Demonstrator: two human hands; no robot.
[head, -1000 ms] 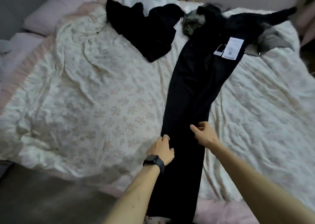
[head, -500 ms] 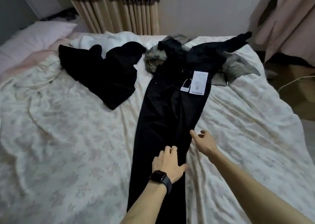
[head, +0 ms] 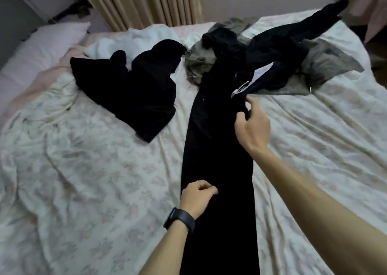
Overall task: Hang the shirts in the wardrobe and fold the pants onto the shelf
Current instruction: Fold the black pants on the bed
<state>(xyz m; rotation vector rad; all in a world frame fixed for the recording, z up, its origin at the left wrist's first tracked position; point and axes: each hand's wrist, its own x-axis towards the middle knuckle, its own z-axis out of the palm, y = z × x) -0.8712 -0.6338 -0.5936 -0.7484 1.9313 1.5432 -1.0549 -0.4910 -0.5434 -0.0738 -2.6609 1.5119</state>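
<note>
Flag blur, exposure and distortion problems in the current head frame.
Head view: dim, flat light with no glare. The long black pants and crumpled black garment are crushed to near-solid black, with folds barely readable. The right hand and the white paper tag beside it look motion-smeared. The wide-angle lens fans the beige pleated curtain outward and softens the corners.

Hems of pants beyond frame

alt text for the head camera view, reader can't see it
A person's right hand pinches the edge of black pants laid lengthwise on a floral bedspread, near the waist; the left hand, curled, rests on the leg. A black garment and a grey garment lie beyond.
</note>
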